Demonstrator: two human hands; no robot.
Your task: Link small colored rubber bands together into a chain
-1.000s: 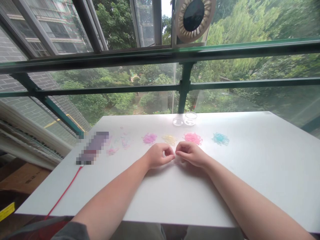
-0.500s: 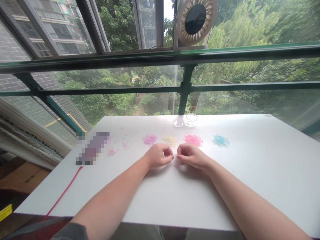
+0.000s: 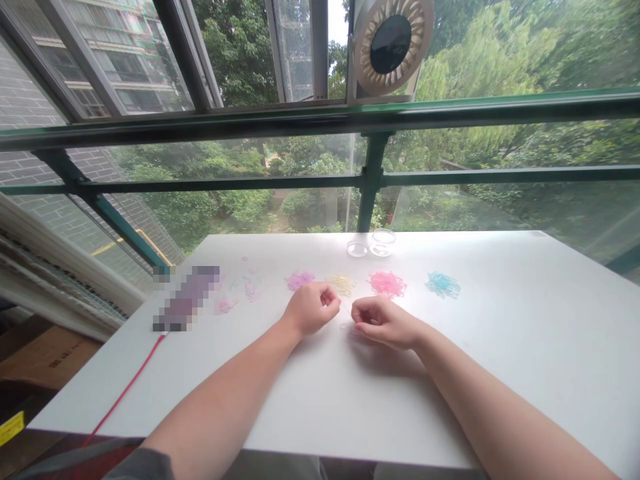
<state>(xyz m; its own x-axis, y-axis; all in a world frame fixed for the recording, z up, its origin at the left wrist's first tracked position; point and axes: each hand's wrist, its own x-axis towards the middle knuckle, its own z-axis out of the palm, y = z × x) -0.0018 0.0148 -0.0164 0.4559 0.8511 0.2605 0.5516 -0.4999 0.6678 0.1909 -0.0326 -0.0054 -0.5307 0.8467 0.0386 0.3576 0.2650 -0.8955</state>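
Observation:
My left hand (image 3: 314,309) is closed in a pinch just in front of the purple pile (image 3: 300,280) and the yellow pile (image 3: 342,285) of small bands. Close to its right, my right hand (image 3: 383,321) is pinched too, in front of the pink pile (image 3: 387,284). A thin pale strand seems to run between the fingertips; what each hand holds is too small to name. A faint loop (image 3: 344,327) lies on the white table (image 3: 310,400) below the fingertips. The blue pile (image 3: 443,284) is farther right.
Two clear round containers (image 3: 357,249) (image 3: 383,243) stand at the table's back edge. Scattered pink and pale bands (image 3: 251,287) lie at the left, beside a blurred-out dark object (image 3: 190,297) with a red cable (image 3: 127,387). A green railing (image 3: 225,185) runs behind the table.
My left hand has moved slightly up and left, and my right hand slightly down. The gap between their fingertips is wider, and a thin strand shows there.

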